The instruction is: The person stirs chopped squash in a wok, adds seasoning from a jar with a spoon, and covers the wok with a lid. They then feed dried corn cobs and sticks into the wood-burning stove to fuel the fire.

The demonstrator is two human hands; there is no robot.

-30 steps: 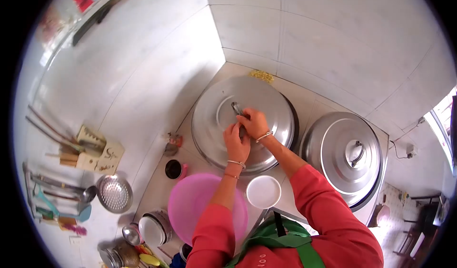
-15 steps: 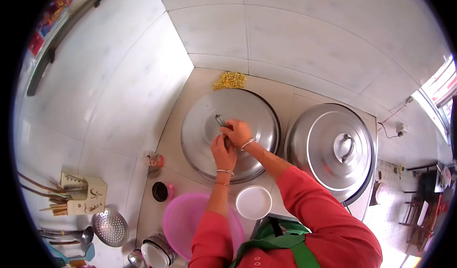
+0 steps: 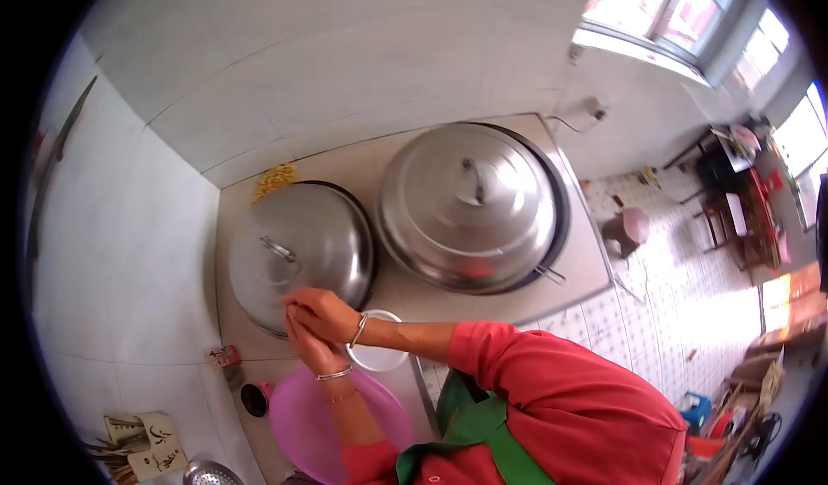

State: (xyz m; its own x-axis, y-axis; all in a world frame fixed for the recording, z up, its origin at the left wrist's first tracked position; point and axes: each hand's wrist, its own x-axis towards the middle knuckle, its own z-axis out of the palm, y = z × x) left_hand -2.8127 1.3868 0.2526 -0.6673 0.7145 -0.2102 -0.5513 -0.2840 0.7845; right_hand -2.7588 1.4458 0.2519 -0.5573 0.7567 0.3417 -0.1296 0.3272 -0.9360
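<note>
My right hand (image 3: 324,312) is closed over the fingers of my left hand (image 3: 312,351). The two touch just above the near edge of a domed metal lid (image 3: 332,244), apart from its handle (image 3: 278,249). Whether anything is pressed between them is hidden. A white bowl (image 3: 384,358) lies right beside my right wrist, partly covered by it. Below my left forearm is a pink plastic basin (image 3: 293,420). Both wrists wear a bracelet.
A larger metal lid (image 3: 431,218) covers the right-hand pan. Yellow pieces (image 3: 274,181) are heaped by the wall. At the left stand a small dark cup (image 3: 255,399), a utensil holder (image 3: 157,455) and a perforated skimmer (image 3: 210,474). A stool (image 3: 627,229) is on the tiled floor.
My hands have left the lid's handle and come together nearer my body. The view has turned right, showing more of the larger lid, the windows and the floor.
</note>
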